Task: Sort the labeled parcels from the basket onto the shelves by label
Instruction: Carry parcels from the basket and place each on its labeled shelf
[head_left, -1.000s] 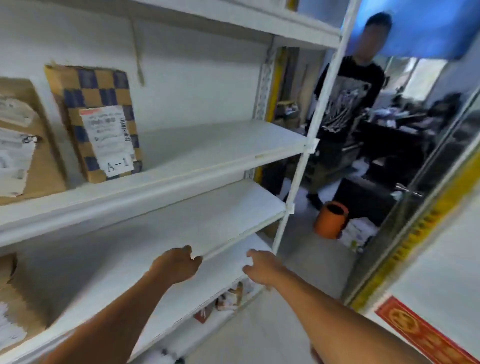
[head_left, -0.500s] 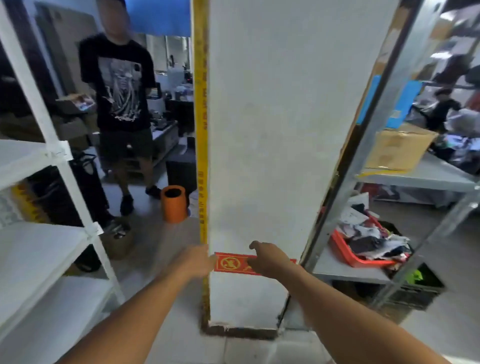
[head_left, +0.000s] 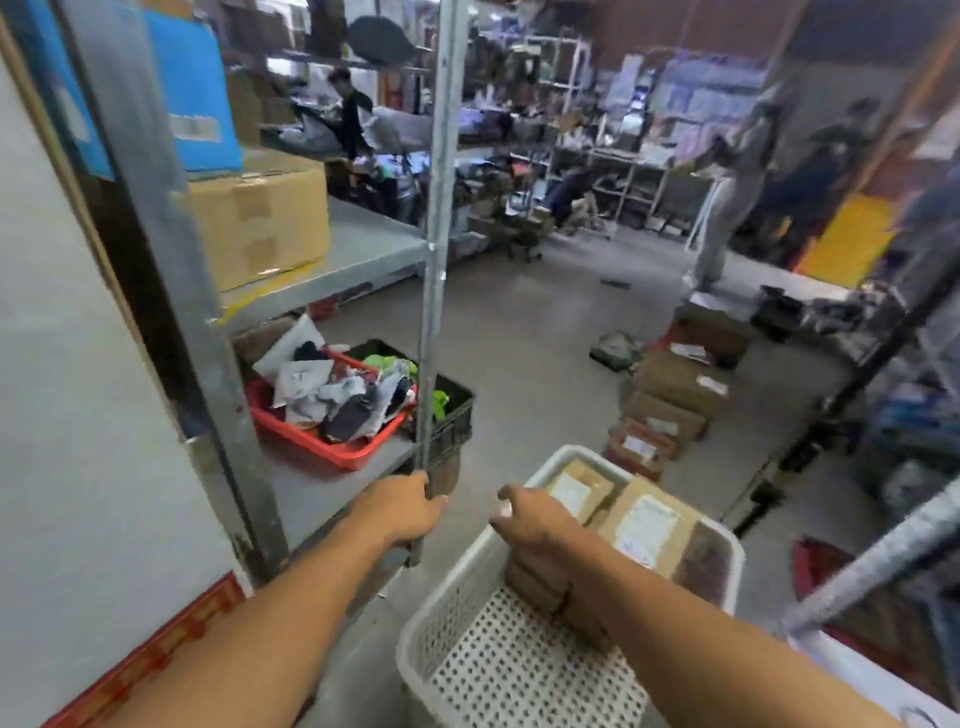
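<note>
White basket (head_left: 457, 613): labeled parcels (head_left: 644, 519) lying inside. Left hand (head_left: 400, 512) and right hand (head_left: 540, 530) hovering above its near rim, fingers loosely curled, gripping nothing.

Nothing here can be read. The brown cardboard parcels (head_left: 644, 519) in the white perforated plastic basket (head_left: 467, 613) carry white paper labels, their print blurred to nothing. At two o'clock from the basket, the brown boxes on the floor (head_left: 675, 387) bear white labels too, equally illegible. The blue carton's (head_left: 195, 98) sticker at eleven o'clock is a smear.
</note>
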